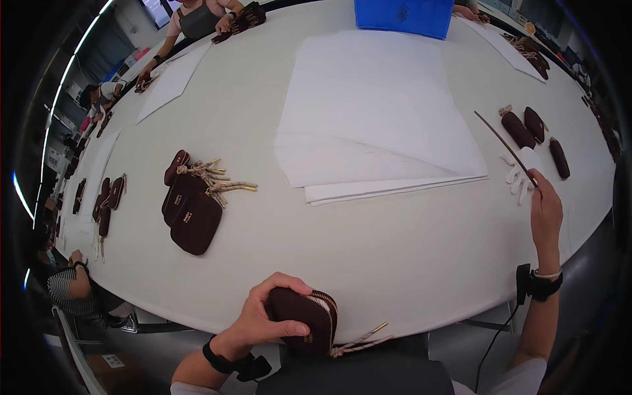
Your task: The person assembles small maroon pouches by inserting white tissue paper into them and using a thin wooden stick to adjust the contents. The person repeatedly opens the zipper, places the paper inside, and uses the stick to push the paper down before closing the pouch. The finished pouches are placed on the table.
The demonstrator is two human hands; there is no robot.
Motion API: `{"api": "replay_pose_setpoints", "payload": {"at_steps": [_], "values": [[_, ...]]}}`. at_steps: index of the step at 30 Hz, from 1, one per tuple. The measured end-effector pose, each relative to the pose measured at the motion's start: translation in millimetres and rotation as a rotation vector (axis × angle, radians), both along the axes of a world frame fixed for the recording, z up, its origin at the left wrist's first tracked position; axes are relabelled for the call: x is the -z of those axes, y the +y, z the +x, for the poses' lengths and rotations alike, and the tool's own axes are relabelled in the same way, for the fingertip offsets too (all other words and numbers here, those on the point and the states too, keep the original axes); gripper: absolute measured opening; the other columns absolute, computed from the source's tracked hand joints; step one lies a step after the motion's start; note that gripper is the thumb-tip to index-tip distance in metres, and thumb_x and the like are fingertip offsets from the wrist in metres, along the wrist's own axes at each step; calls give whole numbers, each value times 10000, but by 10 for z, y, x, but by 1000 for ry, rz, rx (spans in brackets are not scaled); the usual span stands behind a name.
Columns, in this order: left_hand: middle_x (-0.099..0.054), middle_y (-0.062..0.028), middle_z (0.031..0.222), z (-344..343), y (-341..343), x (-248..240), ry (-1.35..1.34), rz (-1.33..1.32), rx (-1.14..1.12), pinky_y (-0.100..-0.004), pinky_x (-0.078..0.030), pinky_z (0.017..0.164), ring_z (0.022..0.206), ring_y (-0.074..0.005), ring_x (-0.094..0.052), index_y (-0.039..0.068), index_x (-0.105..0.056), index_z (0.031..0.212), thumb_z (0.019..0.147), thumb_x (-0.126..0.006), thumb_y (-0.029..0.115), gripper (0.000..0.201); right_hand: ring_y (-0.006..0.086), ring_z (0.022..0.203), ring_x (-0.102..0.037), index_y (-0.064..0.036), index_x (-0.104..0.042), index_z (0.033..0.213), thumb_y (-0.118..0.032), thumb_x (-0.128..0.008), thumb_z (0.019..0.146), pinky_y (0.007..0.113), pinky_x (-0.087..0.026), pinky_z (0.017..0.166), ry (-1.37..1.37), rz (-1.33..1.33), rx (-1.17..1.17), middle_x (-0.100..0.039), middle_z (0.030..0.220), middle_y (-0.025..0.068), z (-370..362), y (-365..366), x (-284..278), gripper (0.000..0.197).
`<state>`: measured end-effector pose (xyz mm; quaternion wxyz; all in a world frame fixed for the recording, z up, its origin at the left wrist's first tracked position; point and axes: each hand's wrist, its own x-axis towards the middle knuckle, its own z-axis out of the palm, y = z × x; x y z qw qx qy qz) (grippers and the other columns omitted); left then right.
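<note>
the left hand [263, 315] is holding one dark brown pouch [299, 317] at the near edge of the white table [395, 250], with the thumb on the front side and the fingers over the top; the grip is about as wide as the pouch. the curved zipper [324, 306] of this pouch faces to the right, and something white is visible along it. from its lower end a beige cord [359, 340] with gold tips goes out to the right. the right hand [548, 207], well apart at the right side, holds in a narrow grip the lower end of a thin brown stick [500, 139], which points away and to the left. whether the stick touches the table, i cannot tell. just beside this hand lies a white glove [519, 183], and near it are three brown pouches [517, 130]. on the left lies a group of pouches [196, 224] with cords, partly overlapping. between both sides are white sheets [375, 99], with a blue bin [403, 18] behind.
</note>
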<state>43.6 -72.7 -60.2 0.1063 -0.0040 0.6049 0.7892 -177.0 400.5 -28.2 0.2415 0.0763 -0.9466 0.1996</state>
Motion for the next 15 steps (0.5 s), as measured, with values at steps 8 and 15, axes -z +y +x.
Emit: {"api": "replay_pose_setpoints", "payload": {"at_steps": [8,15], "values": [[-678,-236,1159,75,-90,30,75,291,-8,-452,-542,972,1148,-352,-660,84,-571,1129,694,-914,18,557,150,417,-429,-139,-790,1041,-37,-713,686,284,-323,427,-371,-175,-689,-478,531,15,1424,-1008,-343,377],[-682,-243,1149,64,-72,-94,142,229,54,-433,-560,940,1141,-356,-669,60,-605,1133,699,-891,-37,529,139,390,-415,-212,-803,1030,-81,-739,636,274,-315,428,-309,-64,-770,-392,495,-12,1470,-988,-324,420]]}}
